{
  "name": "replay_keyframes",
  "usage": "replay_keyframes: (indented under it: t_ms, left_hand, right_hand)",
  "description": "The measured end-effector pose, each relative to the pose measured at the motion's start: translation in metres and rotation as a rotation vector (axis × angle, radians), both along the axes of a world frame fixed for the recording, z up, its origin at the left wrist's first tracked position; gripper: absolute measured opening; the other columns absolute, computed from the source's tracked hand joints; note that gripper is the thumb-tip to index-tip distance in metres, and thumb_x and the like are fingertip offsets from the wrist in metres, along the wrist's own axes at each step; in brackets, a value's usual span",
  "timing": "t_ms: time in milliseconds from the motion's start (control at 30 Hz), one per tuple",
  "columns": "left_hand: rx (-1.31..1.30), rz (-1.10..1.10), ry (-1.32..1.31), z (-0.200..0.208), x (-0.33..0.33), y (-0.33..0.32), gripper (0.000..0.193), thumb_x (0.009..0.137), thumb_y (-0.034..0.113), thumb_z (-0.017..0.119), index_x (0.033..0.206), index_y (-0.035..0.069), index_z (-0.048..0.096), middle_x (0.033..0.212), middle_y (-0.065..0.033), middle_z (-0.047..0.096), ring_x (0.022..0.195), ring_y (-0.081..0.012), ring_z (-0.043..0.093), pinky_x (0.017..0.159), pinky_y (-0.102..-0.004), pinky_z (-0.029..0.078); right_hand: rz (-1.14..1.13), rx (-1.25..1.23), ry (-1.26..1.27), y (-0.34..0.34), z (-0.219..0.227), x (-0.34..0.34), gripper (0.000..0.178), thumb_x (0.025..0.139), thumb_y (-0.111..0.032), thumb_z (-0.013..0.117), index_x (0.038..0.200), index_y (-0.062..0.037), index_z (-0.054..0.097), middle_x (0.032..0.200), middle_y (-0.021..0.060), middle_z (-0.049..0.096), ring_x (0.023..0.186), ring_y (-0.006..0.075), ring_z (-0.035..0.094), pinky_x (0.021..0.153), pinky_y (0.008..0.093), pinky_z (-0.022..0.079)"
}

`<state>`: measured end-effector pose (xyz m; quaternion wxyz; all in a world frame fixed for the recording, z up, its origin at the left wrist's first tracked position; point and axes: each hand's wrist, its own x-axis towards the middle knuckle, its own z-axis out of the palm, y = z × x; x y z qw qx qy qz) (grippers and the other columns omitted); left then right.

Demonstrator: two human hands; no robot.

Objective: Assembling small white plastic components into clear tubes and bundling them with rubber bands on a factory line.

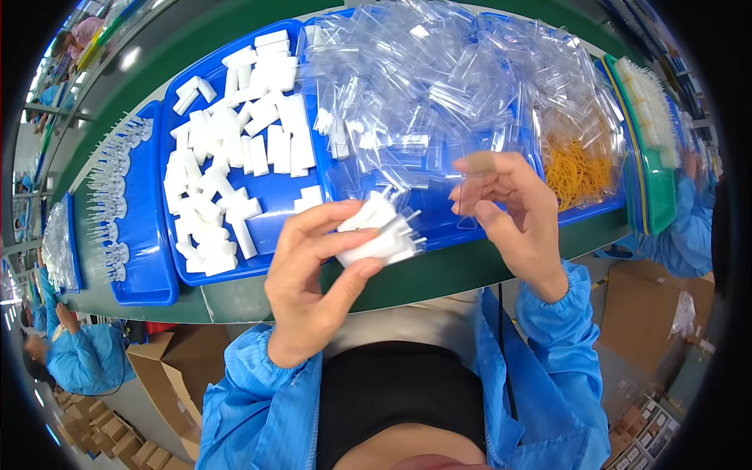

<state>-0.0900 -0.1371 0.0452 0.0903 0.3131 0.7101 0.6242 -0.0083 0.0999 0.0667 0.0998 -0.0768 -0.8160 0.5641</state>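
My left hand (313, 270) is closed around a small bundle of white blocks (374, 249). Thin pale prongs stick out of the bundle on its right side, and a clear film-like edge shows on it. To its right, my right hand (513, 207) is raised over the front of the blue tray with its fingers curled. A small clear plastic piece (468, 213) shows at its fingertips; its outline is faint. Beyond both hands lies a heap of clear plastic pieces (415, 86). Loose white blocks (227, 157) fill the tray on the left.
Yellow rubber bands (580, 174) lie in the tray at the right. A narrow blue tray (145, 270) at far left has rows of pronged parts (110, 192) along it. Green bins (658, 188) stand at far right. Cardboard boxes (168, 376) and co-workers in blue (86, 356) are nearby.
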Motion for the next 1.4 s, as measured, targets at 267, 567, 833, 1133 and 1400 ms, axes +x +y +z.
replay_keyframes:
  t_ms: [267,567,833,1133,1400]
  left_hand:
    - [0.055,0.033,-0.048,-0.002,0.008,0.005,0.029,0.079,0.0,0.079,0.107,0.001,0.071,0.123,-0.0162,0.06,0.112,-0.0253,0.06,0.094,-0.0348,0.049]
    - [0.072,0.076,-0.087,-0.002,0.009,0.001,0.029,0.08,-0.002,0.077,0.108,-0.001,0.07,0.125,-0.0152,0.058,0.114,-0.0232,0.058,0.093,-0.0322,0.051]
    - [0.046,0.075,-0.039,-0.004,0.008,0.001,0.03,0.079,-0.001,0.079,0.107,0.0,0.071,0.124,-0.0152,0.059,0.113,-0.0232,0.059,0.091,-0.0319,0.05]
    - [0.047,0.066,-0.084,-0.002,0.009,0.004,0.029,0.079,0.001,0.079,0.106,-0.001,0.072,0.122,-0.0159,0.061,0.112,-0.0239,0.059,0.095,-0.0343,0.048]
    - [0.088,0.05,-0.084,-0.003,0.01,0.006,0.028,0.08,-0.001,0.078,0.107,-0.002,0.07,0.125,-0.0168,0.057,0.113,-0.0254,0.06,0.094,-0.0342,0.051]
  right_hand:
    - [-0.07,-0.547,0.116,-0.033,0.0,-0.013,0.046,0.086,-0.01,0.054,0.13,0.0016,0.048,0.095,0.0144,0.066,0.085,0.0206,0.065,0.088,0.0354,0.05]
    - [-0.086,-0.722,0.132,-0.036,0.001,-0.013,0.042,0.093,-0.006,0.056,0.133,0.001,0.046,0.109,0.0171,0.068,0.098,0.0184,0.065,0.091,0.0321,0.05]
    - [-0.169,-0.636,0.128,-0.035,0.015,-0.017,0.05,0.089,-0.009,0.07,0.133,-0.0004,0.047,0.103,0.0121,0.067,0.093,0.0139,0.062,0.084,0.0279,0.051]
    - [-0.095,-0.502,0.254,-0.038,0.0,-0.024,0.04,0.079,0.003,0.079,0.103,-0.0026,0.048,0.088,0.0097,0.066,0.08,0.0127,0.067,0.066,0.0229,0.054]
    - [-0.199,-0.465,0.194,-0.044,0.002,-0.026,0.037,0.077,-0.004,0.084,0.093,-0.0034,0.051,0.084,0.0089,0.065,0.075,0.0115,0.066,0.063,0.0221,0.052]
